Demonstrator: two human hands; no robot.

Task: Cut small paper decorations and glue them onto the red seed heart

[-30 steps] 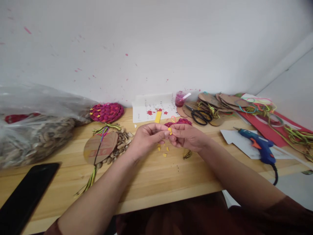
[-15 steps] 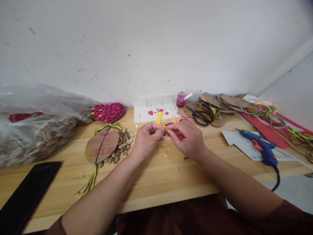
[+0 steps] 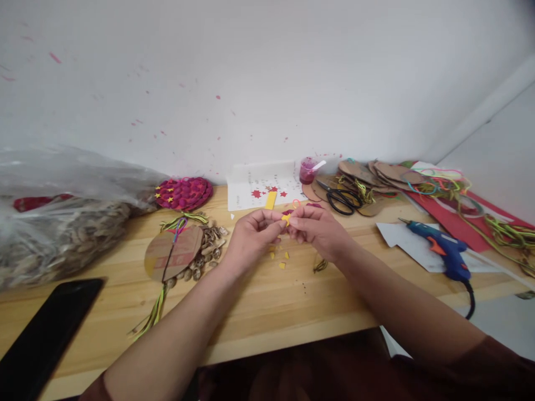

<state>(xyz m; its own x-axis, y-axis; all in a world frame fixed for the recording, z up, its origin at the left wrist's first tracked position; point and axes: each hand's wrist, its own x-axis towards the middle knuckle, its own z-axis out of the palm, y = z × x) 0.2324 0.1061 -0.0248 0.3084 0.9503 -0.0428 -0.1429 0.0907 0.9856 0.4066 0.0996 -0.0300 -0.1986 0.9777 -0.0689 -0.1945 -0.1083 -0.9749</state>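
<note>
Between my two hands is a small yellow star [image 3: 286,219], pinched at its edges by the fingertips. My left hand [image 3: 256,235] closes on its left side, thumb on top. My right hand [image 3: 320,231] grips the other side with thumb and fingers. Beyond the left fingers lies a yellow strip [image 3: 271,200], partly on a white paper sheet [image 3: 240,192] with red splashes. Small yellow scraps [image 3: 283,265] are scattered on the wood below the hands. Something magenta shows behind the fingers, mostly hidden by them.
On the left are a plastic bag of shells [image 3: 83,234], a black phone [image 3: 54,328], a magenta disc with yellow stars [image 3: 186,193] and a cardboard disc [image 3: 167,253]. Scissors [image 3: 343,199], a cup of magenta paint [image 3: 308,172], cardboard pieces [image 3: 393,175] and a blue glue gun [image 3: 453,256] lie right.
My right hand has turned and its fingers have curled in closer to the left. More of the yellow star now shows between the fingertips. The view has shifted slightly.
</note>
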